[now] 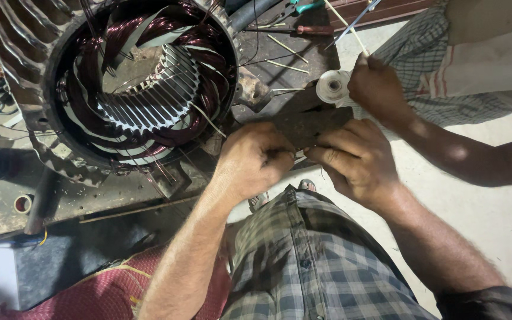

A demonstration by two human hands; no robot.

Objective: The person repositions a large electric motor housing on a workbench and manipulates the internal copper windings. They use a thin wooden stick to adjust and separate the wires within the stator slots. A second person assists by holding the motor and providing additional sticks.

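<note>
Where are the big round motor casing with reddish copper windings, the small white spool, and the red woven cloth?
big round motor casing with reddish copper windings (149,89), head view, inner slotted core.
small white spool (332,86), head view, flat round face.
red woven cloth (99,296), head view, middle of fabric.

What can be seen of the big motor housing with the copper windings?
The motor housing is a dark, ribbed metal shell lying with its open end facing up. Inside, reddish-brown copper coils loop around a slotted steel core, with pale insulating strips between. Loose wire ends trail toward the left hand, which does not touch it.
</note>
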